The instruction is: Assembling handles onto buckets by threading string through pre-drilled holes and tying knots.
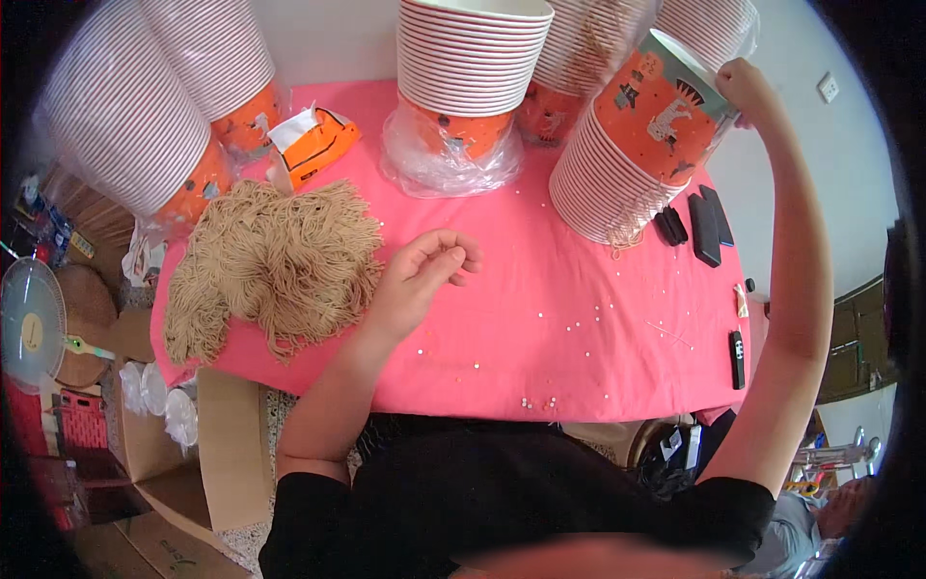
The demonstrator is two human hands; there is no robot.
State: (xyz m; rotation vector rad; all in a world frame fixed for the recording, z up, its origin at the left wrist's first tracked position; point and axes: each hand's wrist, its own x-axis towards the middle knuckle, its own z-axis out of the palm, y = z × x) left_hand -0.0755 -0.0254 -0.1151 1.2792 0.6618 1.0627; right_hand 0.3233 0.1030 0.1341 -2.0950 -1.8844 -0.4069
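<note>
Pink cloth point(502, 280) is spread over the table before a pale wall point(338, 39), and small white bits point(552, 401) are scattered across it. Work seems to be partway along: one stack point(593, 183) at the right has been freed of most or all of its film, as far as can be judged, while film point(444, 174) is bunched round the foot of the centre stack point(473, 58), and the left stack point(121, 111) looks wrapped. A big heap of tan string point(280, 256) is left loose near the left edge, and a few pale strands point(658, 212) are seen hanging at the right stack's side; how much remains cannot be counted. At the upper end of the right stack, the outermost bucket point(656, 125) is shown almost whole: orange, printed with dark and pale figures, banded grey-green along its upper edge. It is tilted with the stack, apparently set rim down, pale rims being layered below it. That upper edge appears to be gripped by the right hand point(745, 92), whose fingers are curled closed, their tips partly hidden. Beside the string, the left hand point(424, 275) is held above the cloth, fingers loosely bent, thumb near the forefinger, nothing seen in it.
</note>
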